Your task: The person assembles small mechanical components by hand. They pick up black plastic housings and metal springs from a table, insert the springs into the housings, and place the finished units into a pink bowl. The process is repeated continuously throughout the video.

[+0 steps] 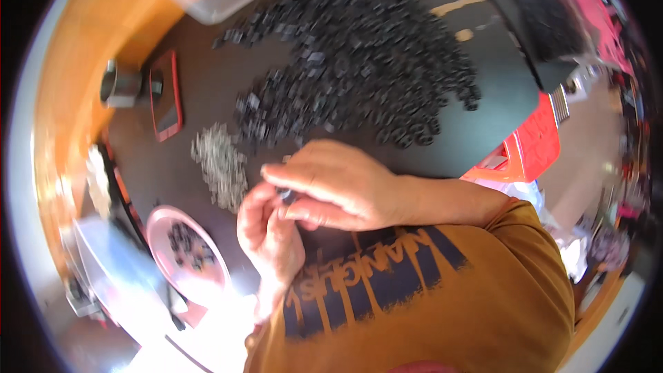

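Here, both hands meet over the near part of the dark worktop (200,90), close to the shirt (449,304). A small dark part (286,195) sits between them, off the worktop's surface and in from its near edge. Only a short side with a pale glint shows between the fingers, so I cannot tell which way the part points or how its long axis runs.

The left hand (273,228) is curled nearly closed, fingers up, with its fingertips pinching the part. The right hand (338,183) arches over from the right, half closed, its fingers stretched toward the worktop's left edge and its thumb below them. The part lies in that gap; whether the right hand bears on it, I cannot tell.

Just beyond the left hand is a heap of pale strips (222,169), lying at mixed angles; the heap's long axis runs from the far edge toward the near edge. Black pieces (373,62) spread over the middle to the far edge.

Toward the left edge are a red-cased phone (166,93) and a grey cup (121,86). A pink basin (213,283) with more black pieces is near the near-left corner. A red stool (535,145) stands past the right edge.
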A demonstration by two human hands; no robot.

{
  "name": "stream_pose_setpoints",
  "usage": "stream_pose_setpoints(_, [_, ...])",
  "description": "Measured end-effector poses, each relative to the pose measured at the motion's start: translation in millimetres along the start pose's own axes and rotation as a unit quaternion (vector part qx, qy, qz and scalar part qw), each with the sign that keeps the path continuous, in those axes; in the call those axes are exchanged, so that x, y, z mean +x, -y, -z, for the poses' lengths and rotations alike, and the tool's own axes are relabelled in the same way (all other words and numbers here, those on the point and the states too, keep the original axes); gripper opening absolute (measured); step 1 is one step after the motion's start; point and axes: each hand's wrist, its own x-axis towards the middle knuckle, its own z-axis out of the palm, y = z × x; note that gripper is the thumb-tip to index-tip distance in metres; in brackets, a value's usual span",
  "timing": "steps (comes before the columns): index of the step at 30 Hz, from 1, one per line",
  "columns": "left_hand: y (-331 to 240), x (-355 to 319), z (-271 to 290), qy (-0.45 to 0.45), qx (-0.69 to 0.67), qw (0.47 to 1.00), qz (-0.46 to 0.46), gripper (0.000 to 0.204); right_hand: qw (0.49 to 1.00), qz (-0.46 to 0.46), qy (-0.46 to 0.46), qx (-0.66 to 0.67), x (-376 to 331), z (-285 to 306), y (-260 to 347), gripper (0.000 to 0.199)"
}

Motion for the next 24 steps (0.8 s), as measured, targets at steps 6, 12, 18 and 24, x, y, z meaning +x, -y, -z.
stream_pose_setpoints(6, [-12.7, 1.5, 2.6, 0.05, -0.009, 0.998, 0.023, 0.032, 0.999, -0.002, 0.043, -0.019, 5.6, -0.5, 1.7, 0.046])
stream_pose_setpoints(12, [-12.1, 0.2, 4.9, 0.061, -0.015, 0.998, 0.022, 0.035, 0.997, 0.013, 0.069, -0.032, 4.4, -2.3, -4.3, 0.046])
stream_pose_setpoints(18, [-14.2, 1.8, 5.8, 0.066, -0.004, 0.997, 0.035, 0.035, 0.997, 0.015, 0.065, -0.027, 3.7, -3.9, -6.6, 0.046])
stream_pose_setpoints(24, [-13.1, 2.0, 6.8, 0.066, 0.02, 0.997, 0.02, 0.034, 0.998, 0.013, 0.063, -0.019, 5.1, -4.3, -6.9, 0.044])
